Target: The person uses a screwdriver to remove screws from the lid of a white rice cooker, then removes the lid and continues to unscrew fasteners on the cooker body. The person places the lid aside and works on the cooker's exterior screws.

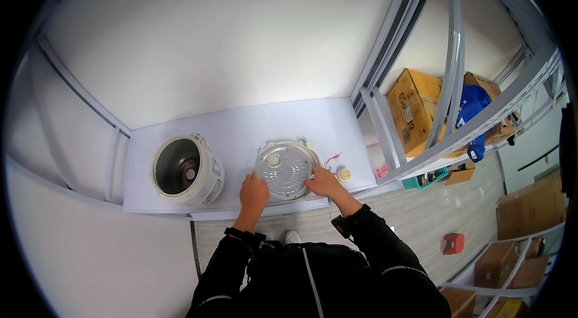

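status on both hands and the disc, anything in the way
Left hand and right hand at opposite edges of perforated disc. Disc over cream lid. Pot left, yellow cap right, both clear of disc.

Lit brightly and softly from outside the frame. Brightest across the back wall [241, 35], greyer toward the rim. Deeply shaded inside the white pot [209, 184]; small glints on the perforated disc [288, 175]. Nearly featureless black in the sleeves [388, 243]. Crisp enough around the disc, softer far right among the cardboard boxes [533, 209]. Strongly bowed along the metal rails [456, 53] by fisheye; cut to black at the corners.
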Demonstrator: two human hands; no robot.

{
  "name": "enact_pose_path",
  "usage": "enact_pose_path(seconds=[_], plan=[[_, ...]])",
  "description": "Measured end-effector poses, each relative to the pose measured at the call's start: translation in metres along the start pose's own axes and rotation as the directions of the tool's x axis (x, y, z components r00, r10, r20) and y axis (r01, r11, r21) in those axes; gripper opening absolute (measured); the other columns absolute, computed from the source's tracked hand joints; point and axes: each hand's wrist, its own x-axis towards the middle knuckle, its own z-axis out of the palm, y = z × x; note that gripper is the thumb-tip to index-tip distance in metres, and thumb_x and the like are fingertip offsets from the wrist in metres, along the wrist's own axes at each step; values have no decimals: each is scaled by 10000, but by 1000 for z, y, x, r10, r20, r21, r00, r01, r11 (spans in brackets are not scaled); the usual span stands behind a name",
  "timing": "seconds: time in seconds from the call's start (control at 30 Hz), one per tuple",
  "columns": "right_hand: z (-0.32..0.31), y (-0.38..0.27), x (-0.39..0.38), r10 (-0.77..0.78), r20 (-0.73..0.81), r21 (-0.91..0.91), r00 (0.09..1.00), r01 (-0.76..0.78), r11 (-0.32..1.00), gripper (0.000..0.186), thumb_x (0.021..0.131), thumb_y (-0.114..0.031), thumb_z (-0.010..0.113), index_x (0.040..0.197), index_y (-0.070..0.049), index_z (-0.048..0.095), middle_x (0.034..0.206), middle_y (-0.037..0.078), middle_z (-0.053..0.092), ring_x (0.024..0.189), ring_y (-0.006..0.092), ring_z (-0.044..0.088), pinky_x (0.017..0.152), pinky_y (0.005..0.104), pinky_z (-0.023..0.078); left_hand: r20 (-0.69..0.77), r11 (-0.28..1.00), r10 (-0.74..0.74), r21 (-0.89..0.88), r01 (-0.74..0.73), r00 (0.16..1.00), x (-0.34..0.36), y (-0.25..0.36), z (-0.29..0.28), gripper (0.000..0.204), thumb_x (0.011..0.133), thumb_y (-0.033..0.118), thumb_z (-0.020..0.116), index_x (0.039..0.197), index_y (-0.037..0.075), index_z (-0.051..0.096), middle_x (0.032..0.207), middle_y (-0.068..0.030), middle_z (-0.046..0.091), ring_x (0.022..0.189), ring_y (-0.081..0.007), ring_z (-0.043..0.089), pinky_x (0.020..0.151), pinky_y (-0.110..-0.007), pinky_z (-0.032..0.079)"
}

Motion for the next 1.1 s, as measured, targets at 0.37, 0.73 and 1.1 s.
enact_pose_path(seconds=[0.37, 0.73, 1.1], plan=[[-33, -51, -22, -121, -62, 33, 991, 123, 992, 706, 864, -227, 753, 1441, 112, 527, 1171, 337, 719, 1107, 467, 712, 954, 479, 572, -395, 963, 208, -80, -259, 895, -23, 3, -34, 402, 927, 226, 730, 1285, 47, 690, 1179, -138, 637, 1117, -367, 630, 946, -490, 531], [-64, -137, -49, -493, -260, 274, 830, 553, 787, 674, 853, 9, 696, 1506, -30, 533, 1037, 138, 652, 789, 225, 633, 742, 328, 533, -768, 962, 265, 254, -103, 584, -27, -17, -133, 503, 838, 194, 815, 1307, 65, 687, 1281, -113, 646, 1215, -346, 581, 1155, -583, 345], [-39, -203, -60, -507, -280, 553, 815, 569, 609, 542, 967, 31, 687, 1476, -65, 527, 1029, 30, 624, 803, 86, 561, 677, 239, 481, -600, 964, 252, 228, -139, 759, -39, -86, -139, 513, 801, 263, 888, 1256, 91, 723, 1047, -74, 750, 1049, -269, 661, 1153, -558, 320]])
